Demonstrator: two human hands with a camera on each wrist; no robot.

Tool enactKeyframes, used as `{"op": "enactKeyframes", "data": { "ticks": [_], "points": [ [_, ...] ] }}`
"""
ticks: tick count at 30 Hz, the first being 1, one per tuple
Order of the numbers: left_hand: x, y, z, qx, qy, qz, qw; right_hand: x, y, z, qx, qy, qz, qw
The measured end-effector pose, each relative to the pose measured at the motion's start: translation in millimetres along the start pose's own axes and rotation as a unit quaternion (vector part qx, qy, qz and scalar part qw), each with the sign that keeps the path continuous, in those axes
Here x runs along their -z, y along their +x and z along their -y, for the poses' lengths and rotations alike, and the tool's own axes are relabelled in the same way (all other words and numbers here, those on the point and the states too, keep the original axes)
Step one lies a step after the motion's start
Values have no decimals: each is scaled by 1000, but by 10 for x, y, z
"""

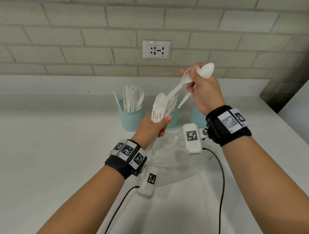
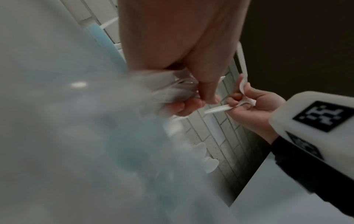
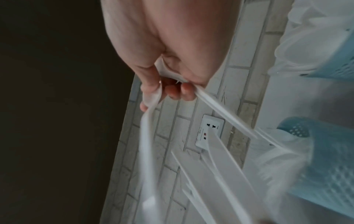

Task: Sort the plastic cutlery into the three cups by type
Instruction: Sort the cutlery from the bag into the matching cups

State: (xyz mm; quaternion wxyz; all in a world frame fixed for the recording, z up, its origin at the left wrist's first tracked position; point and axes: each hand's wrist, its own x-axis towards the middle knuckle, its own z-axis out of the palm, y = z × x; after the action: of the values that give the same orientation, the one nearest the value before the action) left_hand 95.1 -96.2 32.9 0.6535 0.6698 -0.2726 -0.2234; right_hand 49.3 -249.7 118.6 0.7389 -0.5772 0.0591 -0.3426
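My left hand [image 1: 155, 124] grips a bundle of white plastic spoons and forks [image 1: 161, 108], heads up, in front of the middle cup. My right hand [image 1: 201, 87] is raised above and to the right, holding white spoons [image 1: 207, 70] by their bowl ends with the handles slanting down toward the bundle. Three teal mesh cups stand by the wall: the left cup [image 1: 131, 120] is full of white knives [image 1: 133, 98], the middle cup [image 1: 174, 116] is partly hidden behind the bundle, and the right cup [image 1: 197, 118] is behind my right wrist. In the left wrist view my left fingers [image 2: 191, 104] curl round the bundle.
A crumpled clear plastic bag [image 1: 172, 160] lies on the white counter [image 1: 46, 155] below my hands. Behind the cups is a brick wall with a socket plate [image 1: 156, 49]. Black cables [image 1: 221, 184] trail from my wrists. The counter's right edge [image 1: 279, 112] drops off near a dark panel.
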Motion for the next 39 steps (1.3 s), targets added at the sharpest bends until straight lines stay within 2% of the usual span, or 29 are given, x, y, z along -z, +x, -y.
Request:
{"op": "enactKeyframes", "data": {
  "ticks": [5, 8, 11, 14, 17, 20, 26, 30, 32, 34, 36, 38, 39],
  "points": [
    [18, -1, 16, 8, 4, -6, 1000, 260, 250, 152, 76, -22, -77, 994],
    [51, 3, 29, 7, 9, -17, 1000, 458, 411, 221, 126, -110, -105, 980],
    [69, 5, 26, 2, 18, -25, 1000, 611, 529, 154, 146, -189, -129, 963],
    [70, 17, 23, 0, 20, -32, 999, 703, 564, 1, 118, -238, -128, 956],
    [71, 26, 14, -1, 16, -32, 999, 841, 562, -257, 23, -296, -113, 948],
    [80, 18, -3, -2, 10, -26, 1000, 959, 525, -439, -44, -399, -100, 910],
    [95, 28, -21, -6, -33, -17, 999, 977, 483, -463, -10, -498, -97, 861],
    [85, 7, -44, -12, -40, -10, 999, 998, 469, -513, -34, -571, -59, 818],
    [77, 5, -45, -12, -43, -11, 999, 970, 448, -511, -36, -586, -41, 809],
    [66, 10, -40, -11, -43, -13, 999, 895, 432, -478, 9, -599, -27, 800],
    [52, 17, -31, -9, -36, -16, 999, 727, 367, -393, 86, -593, -3, 801],
    [41, 29, -16, -7, -37, -24, 999, 497, 245, -302, 110, -536, 35, 836],
    [34, 36, -11, -7, -41, -29, 999, 372, 164, -268, 88, -495, 57, 862]
  ]
}}
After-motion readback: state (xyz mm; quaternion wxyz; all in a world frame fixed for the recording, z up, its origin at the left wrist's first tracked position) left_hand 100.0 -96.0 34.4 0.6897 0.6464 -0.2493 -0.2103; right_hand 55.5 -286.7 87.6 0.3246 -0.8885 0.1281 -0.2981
